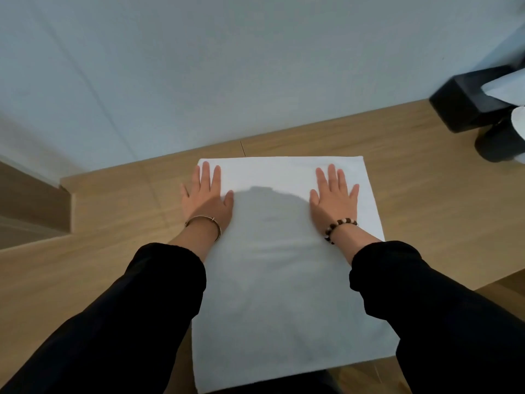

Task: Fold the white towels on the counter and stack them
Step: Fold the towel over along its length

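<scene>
One white towel (pixel 284 280) lies on the tabletop (pixel 426 194); left hand (pixel 206 199) and right hand (pixel 333 199) press it, fingers spread flat; black box (pixel 466 106) far right.

L hand (pixel 206 196): flat, palm down, fingers (pixel 205 172) straight, slightly spread, pointing fwd, thumb angled inward | R hand (pixel 333 196): same pose, mirrors L, level w/ it, well apart | forearms: both stretched fwd, roughly parallel | black sleeves (pixel 136 302): end short of wrists, wrists bare
</scene>
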{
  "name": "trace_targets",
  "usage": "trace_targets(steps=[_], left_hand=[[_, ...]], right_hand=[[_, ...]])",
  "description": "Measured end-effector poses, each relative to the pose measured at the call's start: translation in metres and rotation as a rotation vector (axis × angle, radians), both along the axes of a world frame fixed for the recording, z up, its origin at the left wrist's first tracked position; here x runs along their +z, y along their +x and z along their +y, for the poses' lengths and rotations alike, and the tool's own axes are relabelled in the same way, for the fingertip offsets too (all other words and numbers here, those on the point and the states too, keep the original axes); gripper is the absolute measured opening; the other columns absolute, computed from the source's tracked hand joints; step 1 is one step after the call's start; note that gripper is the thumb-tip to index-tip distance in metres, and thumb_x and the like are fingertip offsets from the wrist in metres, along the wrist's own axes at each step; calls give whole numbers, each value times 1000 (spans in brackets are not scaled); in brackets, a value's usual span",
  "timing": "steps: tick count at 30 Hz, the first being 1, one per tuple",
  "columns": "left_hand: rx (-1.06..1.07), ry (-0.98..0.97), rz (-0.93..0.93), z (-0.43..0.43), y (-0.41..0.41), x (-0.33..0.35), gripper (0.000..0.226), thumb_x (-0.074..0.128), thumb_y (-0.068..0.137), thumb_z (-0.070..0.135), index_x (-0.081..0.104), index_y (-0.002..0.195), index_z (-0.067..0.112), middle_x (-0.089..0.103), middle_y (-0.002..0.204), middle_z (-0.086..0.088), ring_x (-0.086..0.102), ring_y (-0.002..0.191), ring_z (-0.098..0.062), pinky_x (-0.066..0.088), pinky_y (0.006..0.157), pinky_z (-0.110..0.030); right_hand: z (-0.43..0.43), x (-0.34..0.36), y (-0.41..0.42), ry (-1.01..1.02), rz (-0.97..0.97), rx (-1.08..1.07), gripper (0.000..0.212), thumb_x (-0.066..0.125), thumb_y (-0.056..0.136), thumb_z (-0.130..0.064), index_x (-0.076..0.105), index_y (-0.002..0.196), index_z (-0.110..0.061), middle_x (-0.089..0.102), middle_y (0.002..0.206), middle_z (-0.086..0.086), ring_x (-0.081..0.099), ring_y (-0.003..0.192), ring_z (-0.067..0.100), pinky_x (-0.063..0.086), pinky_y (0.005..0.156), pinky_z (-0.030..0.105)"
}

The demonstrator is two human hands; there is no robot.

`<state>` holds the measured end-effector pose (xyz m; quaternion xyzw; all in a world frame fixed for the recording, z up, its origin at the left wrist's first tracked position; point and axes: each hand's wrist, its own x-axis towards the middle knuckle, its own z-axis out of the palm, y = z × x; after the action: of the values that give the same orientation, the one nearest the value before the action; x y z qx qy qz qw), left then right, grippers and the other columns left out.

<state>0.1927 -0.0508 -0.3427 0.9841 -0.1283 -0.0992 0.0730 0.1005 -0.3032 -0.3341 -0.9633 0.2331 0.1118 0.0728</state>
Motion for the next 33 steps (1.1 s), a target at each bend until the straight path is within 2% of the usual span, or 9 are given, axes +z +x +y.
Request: trace_targets(steps=[12,17,20,24,26,27,29,31,33], left_hand=[[44,39,-14,-4,1,7,65,30,96,44,12,151,14,1,159,-1,-3,146,-23,9,114,-50],[163,-104,-17,-12,19,28,40,46,92,23,43,127,5,30,146,-17,37,124,-35,32,95,-42],[260,-202,7,-14,39,39,36,49,90,16,46,122,2,47,126,-21,42,115,-35,36,90,-42],[538,-404,143,-13,58,47,38,55,88,14,51,126,7,57,125,-11,52,116,-30,41,93,-34],[635,-457,241,-13,64,51,23,57,85,11,62,108,9,64,105,-8,58,101,-29,44,84,-30],[651,-451,271,-12,66,55,10,56,83,8,64,88,12,62,87,-7,57,87,-29,44,74,-28],[609,-386,233,-9,70,63,23,55,79,3,49,60,16,47,64,-4,43,70,-25,35,57,-25],[532,-342,100,-7,70,73,15,58,79,5,55,68,14,50,70,-5,45,71,-25,34,59,-25],[496,-402,-69,-5,70,84,7,59,81,9,65,82,11,59,79,-7,52,77,-26,35,63,-26]], right_hand=[[-36,8,24,15,32,-45,57,19,100,-34,-1,152,-21,-9,159,1,-10,146,17,-5,115,49],[-51,25,44,-3,17,122,54,36,97,-23,21,148,-12,13,157,10,5,145,23,2,114,48],[-59,35,63,-29,8,237,47,47,89,-13,40,136,-11,41,139,13,32,130,28,20,106,40],[-62,47,88,-26,148,255,51,53,81,-13,44,131,-18,48,130,10,39,121,30,32,96,36],[-63,55,98,-60,267,262,48,55,81,-20,48,129,-20,50,130,8,40,122,29,34,96,37],[-63,59,102,-81,327,276,45,56,81,-22,52,126,-20,52,128,8,43,121,29,36,96,38],[-61,68,106,-92,405,306,35,55,76,-20,63,110,-17,60,114,6,56,107,28,45,85,35],[-58,76,108,-78,348,286,27,54,76,-13,66,100,-13,67,97,6,62,81,26,47,64,27],[-55,82,109,-111,152,246,16,52,82,-7,62,94,-10,67,92,11,58,73,29,42,61,27]])
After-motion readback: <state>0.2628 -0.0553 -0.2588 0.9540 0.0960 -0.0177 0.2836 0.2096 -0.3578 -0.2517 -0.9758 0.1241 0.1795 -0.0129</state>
